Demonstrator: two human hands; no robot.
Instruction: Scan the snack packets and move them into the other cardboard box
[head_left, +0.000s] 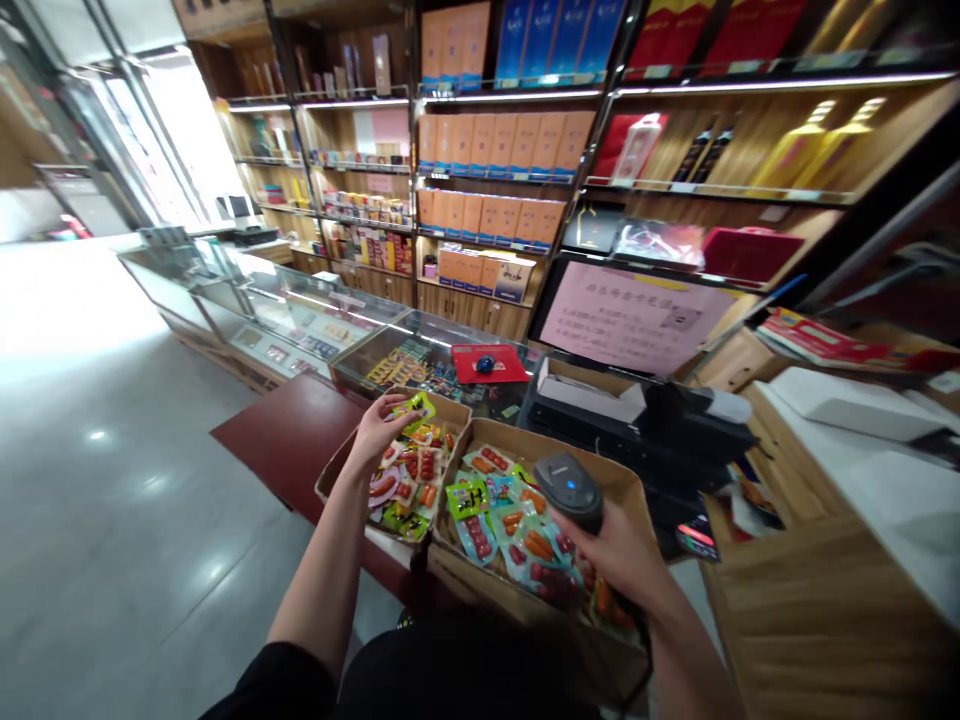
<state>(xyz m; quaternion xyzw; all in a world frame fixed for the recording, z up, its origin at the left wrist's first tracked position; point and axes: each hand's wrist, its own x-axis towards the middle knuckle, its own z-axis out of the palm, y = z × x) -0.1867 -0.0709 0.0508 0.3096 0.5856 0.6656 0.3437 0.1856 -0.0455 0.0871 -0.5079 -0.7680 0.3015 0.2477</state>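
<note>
My right hand [611, 545] is wrapped round a dark grey barcode scanner [568, 485] with a small blue light on top. It is above the right cardboard box [626, 480], which holds several packets of small sausages [514, 525] in clear, blue and green wrappers. My left hand [380, 428] pinches a bright green snack packet [420, 405] over the far side of the left cardboard box [330, 482]. More sausage packets [409, 465] lie in that box, some red, some green. The two boxes stand side by side, their walls nearly touching.
Behind the boxes runs a glass display counter [375, 355] with a red mat [465, 365] and a dark blue object [486, 365] on it. A monitor [637, 315] covered by a pink handwritten sheet stands at the right. A dark red board [277, 435] juts out left. Shelves hold boxed goods [502, 145].
</note>
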